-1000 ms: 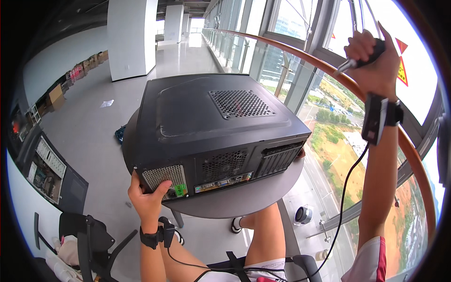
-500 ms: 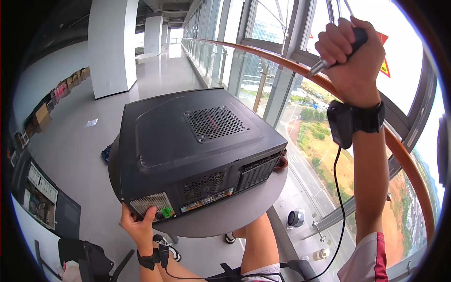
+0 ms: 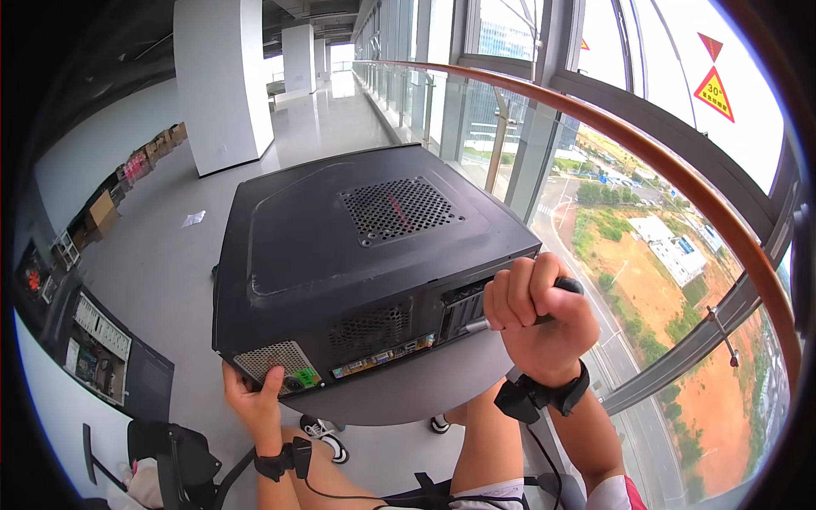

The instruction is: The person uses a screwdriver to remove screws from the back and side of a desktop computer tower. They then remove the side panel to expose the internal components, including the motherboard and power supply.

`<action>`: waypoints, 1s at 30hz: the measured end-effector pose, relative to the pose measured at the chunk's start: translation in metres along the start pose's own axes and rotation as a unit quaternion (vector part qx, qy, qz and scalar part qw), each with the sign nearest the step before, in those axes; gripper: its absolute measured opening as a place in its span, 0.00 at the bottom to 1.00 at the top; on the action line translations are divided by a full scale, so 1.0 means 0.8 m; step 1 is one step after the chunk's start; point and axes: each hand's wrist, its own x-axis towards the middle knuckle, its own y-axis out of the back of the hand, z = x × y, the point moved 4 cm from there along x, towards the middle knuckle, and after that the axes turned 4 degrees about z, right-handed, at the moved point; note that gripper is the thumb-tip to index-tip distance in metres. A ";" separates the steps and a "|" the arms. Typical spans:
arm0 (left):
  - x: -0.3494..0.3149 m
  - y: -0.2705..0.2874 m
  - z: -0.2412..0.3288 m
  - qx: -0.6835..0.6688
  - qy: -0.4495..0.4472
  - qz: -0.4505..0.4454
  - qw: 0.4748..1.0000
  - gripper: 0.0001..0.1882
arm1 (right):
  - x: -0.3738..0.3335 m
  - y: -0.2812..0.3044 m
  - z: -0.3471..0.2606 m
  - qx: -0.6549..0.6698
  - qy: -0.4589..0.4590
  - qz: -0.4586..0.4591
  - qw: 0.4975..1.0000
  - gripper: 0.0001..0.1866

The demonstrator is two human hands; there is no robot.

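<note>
A black desktop computer case (image 3: 297, 229) lies on its side on a round grey table (image 3: 416, 399), its back panel facing me. My left hand (image 3: 257, 406) grips the near left corner, thumb on the power supply grille (image 3: 268, 360) and fingers hidden below the edge. My right hand (image 3: 544, 323) is wrapped round a dark-handled screwdriver (image 3: 478, 325). Its metal shaft points left toward the slot covers (image 3: 461, 316) at the right of the back panel; I cannot tell whether the tip touches them. Both wrists wear black straps with a cable.
Another opened computer case (image 3: 98, 348) stands at the left. Below it is a black chair (image 3: 174, 459). A glass railing with a brown handrail (image 3: 654, 140) runs along the windows on the right. A white pillar (image 3: 223, 85) rises farther back.
My right hand has come down from high on the right to the case's back panel, still holding the screwdriver. My left hand keeps its grip on the corner. The view has shifted slightly.
</note>
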 end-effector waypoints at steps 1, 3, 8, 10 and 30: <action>0.000 0.000 0.000 -0.002 -0.003 -0.001 1.000 0.35 | -0.010 0.005 0.012 -0.018 -0.013 0.032 0.999 0.10; 0.001 0.000 -0.001 -0.008 -0.007 -0.002 1.000 0.35 | -0.027 0.008 0.031 0.000 -0.081 0.119 0.990 0.11; 0.002 0.006 -0.006 0.004 -0.019 0.005 1.000 0.34 | -0.066 0.048 0.057 -0.039 -0.144 0.182 0.972 0.13; -0.001 -0.004 0.001 0.004 -0.023 0.028 0.999 0.35 | -0.079 0.060 0.057 -0.103 -0.167 0.191 0.962 0.15; -0.221 -0.169 0.124 0.038 0.093 -0.503 0.859 0.21 | -0.095 0.015 0.068 0.036 -0.161 0.269 0.949 0.24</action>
